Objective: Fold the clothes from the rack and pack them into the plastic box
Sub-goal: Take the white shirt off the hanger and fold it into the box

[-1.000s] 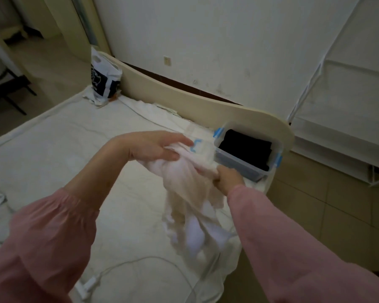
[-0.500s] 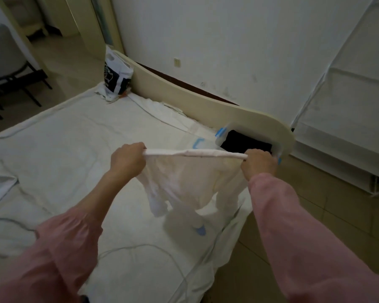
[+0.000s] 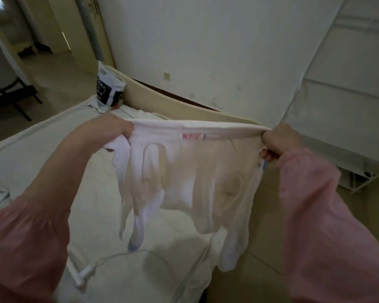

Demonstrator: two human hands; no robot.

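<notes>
Fingers (image 3: 125, 129) of the left hand (image 3: 109, 130) and the right hand (image 3: 280, 139) curl tightly round opposite ends of a white garment (image 3: 195, 171), apparently a pair of thin trousers, each fist gripping the waistband (image 3: 223, 127) so that it pulls taut between them. The garment hangs in the air in front of the person, above the near corner of the bed (image 3: 42, 162) and clear of its sheet. The stretch looks meant to shake the cloth flat and square it up before the first fold. The waistband, the long axis as held, runs level from left to right across the view, with its small red-printed label (image 3: 192, 136) facing the camera. The legs (image 3: 232, 248) point straight down toward the mattress; one is bunched and twisted under the left hand, the other falls freely on the right. A cream footboard (image 3: 173, 101) curves behind, a printed bag (image 3: 107, 90) leans at its far end, and a white cable (image 3: 109, 258) trails over the sheet below. No plastic box can be made out; the raised cloth may be hiding it.
</notes>
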